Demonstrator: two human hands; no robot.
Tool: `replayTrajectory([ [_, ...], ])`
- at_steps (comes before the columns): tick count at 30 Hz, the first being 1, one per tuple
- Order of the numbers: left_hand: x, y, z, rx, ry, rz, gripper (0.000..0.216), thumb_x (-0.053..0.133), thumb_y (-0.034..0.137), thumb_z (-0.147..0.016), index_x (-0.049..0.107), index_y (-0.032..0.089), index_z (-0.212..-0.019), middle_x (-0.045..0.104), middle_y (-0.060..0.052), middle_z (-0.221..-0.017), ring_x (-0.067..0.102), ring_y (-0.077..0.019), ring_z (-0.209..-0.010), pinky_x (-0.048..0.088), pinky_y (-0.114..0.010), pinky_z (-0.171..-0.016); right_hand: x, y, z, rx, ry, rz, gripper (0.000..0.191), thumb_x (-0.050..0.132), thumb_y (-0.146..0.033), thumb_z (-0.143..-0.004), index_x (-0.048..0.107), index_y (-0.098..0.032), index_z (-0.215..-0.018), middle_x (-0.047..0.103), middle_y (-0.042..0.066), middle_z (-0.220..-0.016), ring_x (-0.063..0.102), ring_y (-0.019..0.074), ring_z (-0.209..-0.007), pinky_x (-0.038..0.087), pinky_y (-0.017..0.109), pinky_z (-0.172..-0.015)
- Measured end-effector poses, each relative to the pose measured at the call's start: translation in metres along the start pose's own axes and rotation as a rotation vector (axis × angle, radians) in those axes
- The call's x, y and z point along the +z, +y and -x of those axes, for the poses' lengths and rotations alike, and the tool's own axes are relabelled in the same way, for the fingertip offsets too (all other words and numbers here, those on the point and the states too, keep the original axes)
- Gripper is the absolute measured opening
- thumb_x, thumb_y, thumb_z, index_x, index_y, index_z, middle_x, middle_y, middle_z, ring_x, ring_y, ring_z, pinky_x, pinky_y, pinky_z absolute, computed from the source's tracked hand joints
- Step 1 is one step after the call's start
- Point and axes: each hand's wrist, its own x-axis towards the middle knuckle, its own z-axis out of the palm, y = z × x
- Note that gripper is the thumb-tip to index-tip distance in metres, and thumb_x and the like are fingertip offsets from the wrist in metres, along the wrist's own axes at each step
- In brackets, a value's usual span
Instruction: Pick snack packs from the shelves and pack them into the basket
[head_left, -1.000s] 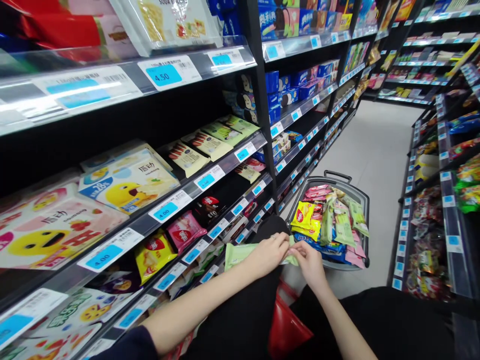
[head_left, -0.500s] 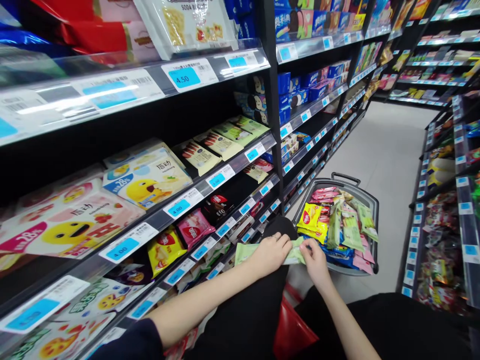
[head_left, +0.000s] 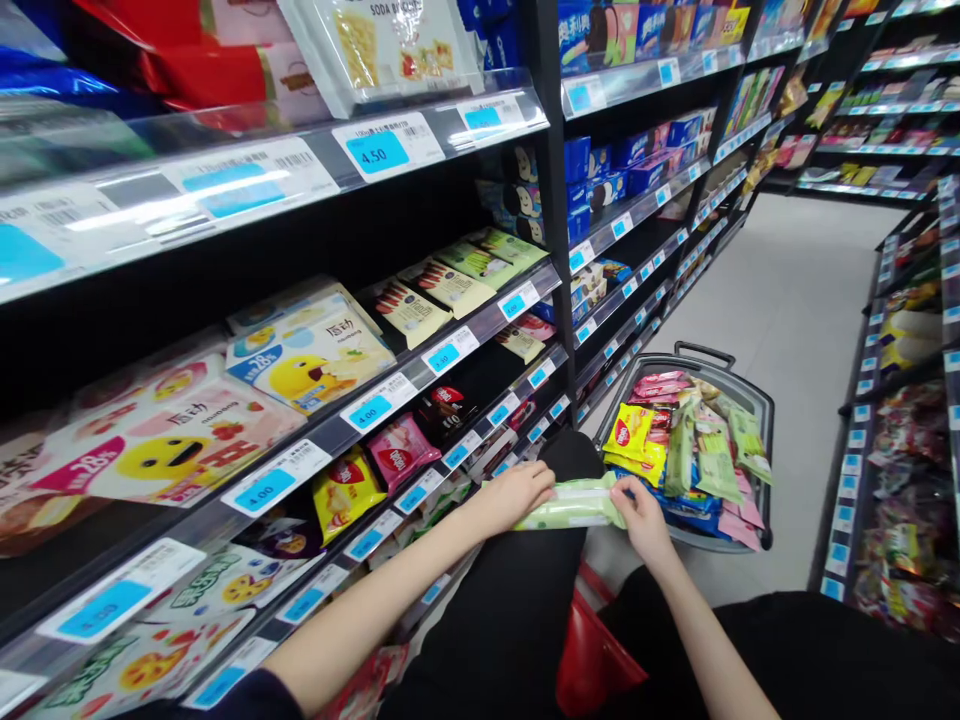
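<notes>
Shop aisle (head_left: 806,270): left hand (head_left: 516,494) now farther from right hand (head_left: 642,515); each grip clamped on green packet (head_left: 577,505).

Bright light glares off the upper price strip (head_left: 262,182); shelf recesses (head_left: 315,242) lie dark.

I count one basket (head_left: 727,383) and, left of it, one green packet (head_left: 576,507) in my two hands (head_left: 514,497). Inside the basket I see at least three green pouches (head_left: 718,455); farther left of it, two cream packs (head_left: 411,313) and two lime packs (head_left: 477,263).
</notes>
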Motion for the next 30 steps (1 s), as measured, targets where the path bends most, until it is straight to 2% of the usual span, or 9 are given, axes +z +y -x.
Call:
replayTrajectory([
  [3,0.006,-0.008,0.009,-0.069,0.050,0.140,0.028,0.035,0.031,-0.094,0.056,0.016,-0.084,0.057,-0.004,-0.081,0.056,-0.0145,-0.074,0.043,-0.025,-0.069,0.001,0.002,0.000,0.006,-0.002,0.028,0.030,0.053,-0.049,-0.078,0.051,-0.020,-0.071,0.050,-0.001,-0.066,0.045,0.0140,-0.058,0.036,0.025,-0.055],
  [8,0.008,-0.015,0.012,-0.168,0.120,0.443,0.028,0.049,0.038,-0.088,0.058,0.016,-0.073,0.063,-0.002,-0.078,0.059,-0.0126,-0.072,0.045,-0.022,-0.068,0.001,0.004,-0.001,0.034,0.005,0.011,0.034,0.054,-0.053,-0.076,0.052,-0.020,-0.070,0.049,-0.001,-0.064,0.044,0.0142,-0.056,0.035,0.026,-0.053],
  [10,0.005,-0.015,0.023,-0.134,0.129,0.424,0.024,0.048,0.037,-0.088,0.061,0.017,-0.082,0.065,-0.004,-0.089,0.060,-0.0149,-0.082,0.046,-0.024,-0.076,0.001,0.006,-0.001,0.048,0.015,0.010,0.035,0.056,-0.055,-0.074,0.053,-0.020,-0.069,0.050,-0.001,-0.063,0.044,0.0145,-0.055,0.036,0.026,-0.053],
  [13,0.004,-0.015,0.049,-0.106,0.141,0.268,0.026,0.042,0.032,-0.091,0.058,0.019,-0.108,0.062,-0.008,-0.108,0.056,-0.0192,-0.103,0.043,-0.032,-0.091,-0.001,0.008,-0.004,0.055,0.020,0.016,0.038,0.057,-0.056,-0.072,0.053,-0.020,-0.066,0.052,0.000,-0.063,0.047,0.0157,-0.058,0.037,0.027,-0.054],
  [16,0.006,-0.015,0.069,-0.144,0.130,0.105,0.030,0.037,0.029,-0.093,0.055,0.020,-0.115,0.059,-0.010,-0.117,0.055,-0.0203,-0.108,0.044,-0.034,-0.092,-0.005,0.007,-0.006,0.057,-0.002,0.034,0.039,0.058,-0.058,-0.070,0.053,-0.019,-0.064,0.052,0.000,-0.062,0.047,0.0156,-0.057,0.037,0.026,-0.054],
  [19,0.006,-0.012,0.070,-0.093,0.090,0.040,0.029,0.033,0.026,-0.094,0.059,0.017,-0.104,0.063,-0.011,-0.111,0.059,-0.0201,-0.101,0.047,-0.032,-0.085,-0.012,0.003,-0.010,0.064,-0.010,0.057,0.039,0.057,-0.059,-0.069,0.054,-0.019,-0.065,0.052,0.000,-0.062,0.046,0.0152,-0.056,0.037,0.027,-0.054],
  [22,0.002,-0.008,0.062,-0.052,0.061,0.073,0.031,0.032,0.025,-0.094,0.061,0.015,-0.093,0.067,-0.009,-0.087,0.063,-0.0174,-0.079,0.048,-0.027,-0.072,-0.021,-0.001,-0.014,0.088,-0.034,0.067,0.040,0.058,-0.059,-0.068,0.055,-0.019,-0.066,0.052,0.000,-0.061,0.045,0.0148,-0.054,0.037,0.027,-0.053],
  [25,0.002,-0.006,0.055,-0.115,0.117,0.194,0.029,0.037,0.028,-0.093,0.063,0.016,-0.089,0.066,-0.005,-0.075,0.062,-0.0150,-0.069,0.046,-0.025,-0.067,-0.029,-0.003,-0.017,0.097,-0.081,0.074,0.039,0.059,-0.059,-0.066,0.055,-0.020,-0.064,0.052,0.000,-0.062,0.045,0.0150,-0.054,0.037,0.027,-0.053],
  [30,0.012,-0.005,0.055,-0.297,0.262,0.540,0.017,0.055,0.031,-0.085,0.063,0.018,-0.077,0.069,-0.002,-0.080,0.064,-0.0140,-0.075,0.048,-0.022,-0.069,-0.033,0.001,-0.017,0.082,-0.101,0.091,0.036,0.059,-0.055,-0.068,0.055,-0.020,-0.063,0.053,0.000,-0.063,0.047,0.0165,-0.059,0.040,0.028,-0.057],
])
